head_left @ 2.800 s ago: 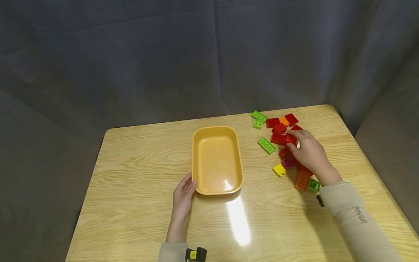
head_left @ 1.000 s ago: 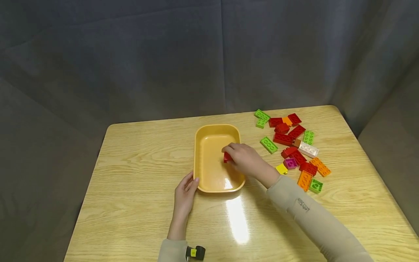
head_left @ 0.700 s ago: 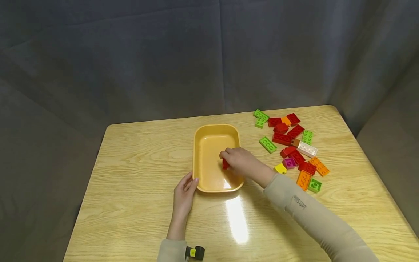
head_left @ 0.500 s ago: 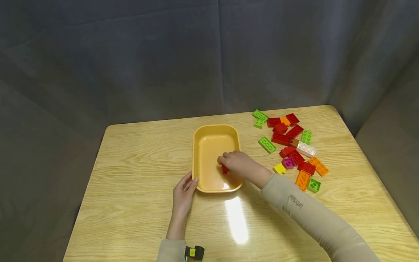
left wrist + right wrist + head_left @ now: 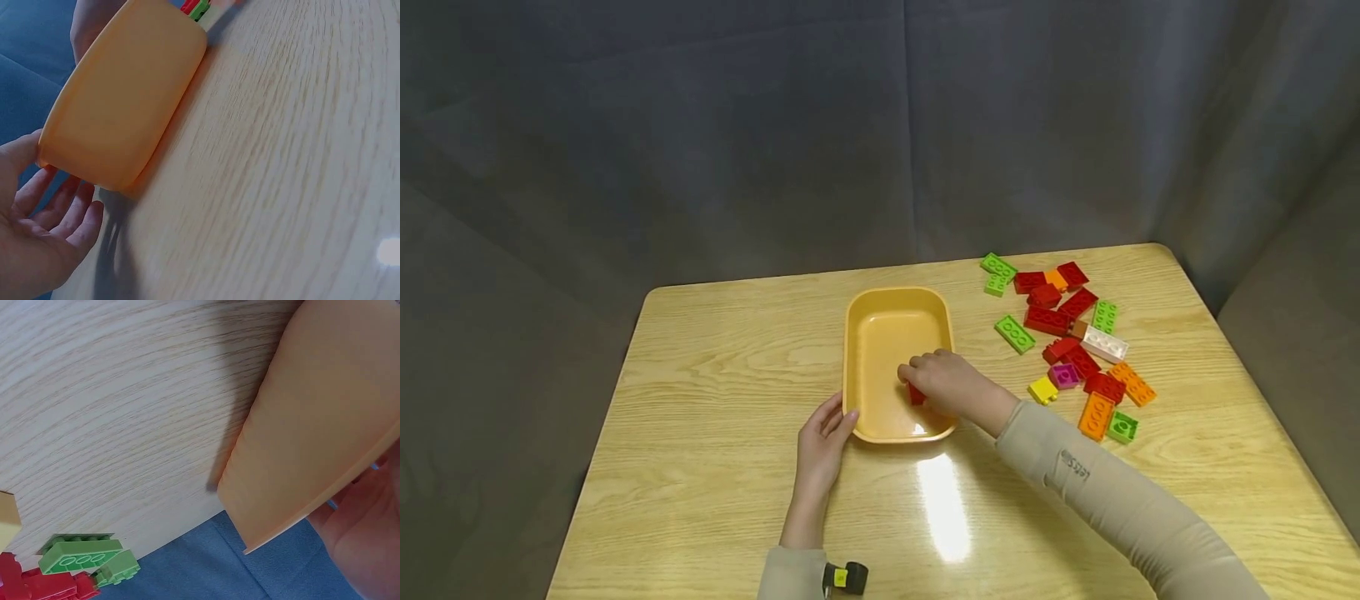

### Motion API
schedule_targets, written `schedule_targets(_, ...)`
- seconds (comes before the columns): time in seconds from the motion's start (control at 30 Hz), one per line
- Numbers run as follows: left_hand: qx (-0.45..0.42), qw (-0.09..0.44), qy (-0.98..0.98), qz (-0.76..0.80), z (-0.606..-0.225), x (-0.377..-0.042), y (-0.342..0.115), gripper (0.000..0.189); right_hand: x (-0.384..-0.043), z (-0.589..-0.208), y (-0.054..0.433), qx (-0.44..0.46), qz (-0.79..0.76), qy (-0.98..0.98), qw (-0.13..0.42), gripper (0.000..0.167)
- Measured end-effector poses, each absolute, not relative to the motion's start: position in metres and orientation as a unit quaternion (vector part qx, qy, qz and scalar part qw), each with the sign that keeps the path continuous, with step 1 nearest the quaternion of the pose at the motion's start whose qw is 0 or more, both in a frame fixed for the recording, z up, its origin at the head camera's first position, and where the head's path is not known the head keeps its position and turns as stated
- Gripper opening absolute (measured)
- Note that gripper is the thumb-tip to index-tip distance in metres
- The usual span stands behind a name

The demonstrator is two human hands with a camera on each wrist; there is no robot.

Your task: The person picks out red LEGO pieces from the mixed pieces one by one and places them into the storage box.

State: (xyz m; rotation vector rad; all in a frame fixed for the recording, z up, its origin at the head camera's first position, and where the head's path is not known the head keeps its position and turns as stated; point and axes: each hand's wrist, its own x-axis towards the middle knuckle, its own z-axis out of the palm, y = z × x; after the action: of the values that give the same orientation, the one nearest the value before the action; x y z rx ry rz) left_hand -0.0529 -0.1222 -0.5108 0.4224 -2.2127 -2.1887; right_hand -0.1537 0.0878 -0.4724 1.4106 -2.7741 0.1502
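Note:
A deep yellow plastic tray [image 5: 880,342] stands on the table. My left hand [image 5: 822,442] grips its near left corner, thumb over the rim and the other fingers against the outside wall [image 5: 106,144]. Inside the tray, low over the floor of its near right part, my right hand [image 5: 947,382] holds a red building brick [image 5: 915,395] between thumb and fingers. Most of this brick is hidden by the hand. In the right wrist view the tray wall hides the fingertips, and only part of the right hand [image 5: 362,531] shows.
Several loose bricks lie right of the tray: red [image 5: 1047,320], lime green [image 5: 1015,334], orange [image 5: 1096,415], yellow [image 5: 1042,390], purple [image 5: 1063,376] and a white one [image 5: 1105,342]. A dark grey curtain [image 5: 775,142] hangs behind the wooden table [image 5: 715,450].
My right hand has gone from the brick pile leftward into the tray, carrying the red brick, then lowered slightly toward the near side. The left hand keeps its grip on the tray.

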Motion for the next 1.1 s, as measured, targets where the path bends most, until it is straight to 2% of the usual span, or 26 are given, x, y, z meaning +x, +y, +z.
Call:
schedule_targets(0.1,0.137,0.002,-0.702,-0.699,-0.511,-0.053,-0.122,0.048,-0.153,-0.472,0.086,0.451,0.050,-0.891,0.013,0.016)
schedule_targets(0.33,0.131,-0.002,-0.701,-0.701,-0.510,-0.053,-0.121,0.048,-0.151,-0.462,0.087,0.441,0.080,-0.894,0.002,0.043)
schedule_targets(0.57,0.120,0.001,-0.700,-0.704,-0.511,-0.053,-0.122,0.047,-0.149,-0.452,0.092,0.454,0.089,-0.884,0.065,0.032)
schedule_targets(0.77,0.119,0.003,-0.699,-0.705,-0.512,-0.051,-0.122,0.047,-0.145,-0.445,0.114,0.452,0.100,-0.883,0.073,0.039)
schedule_targets(1.1,0.104,-0.002,-0.704,-0.703,-0.511,-0.051,-0.123,0.049,-0.130,-0.423,0.151,0.387,0.136,-0.908,0.080,0.048)
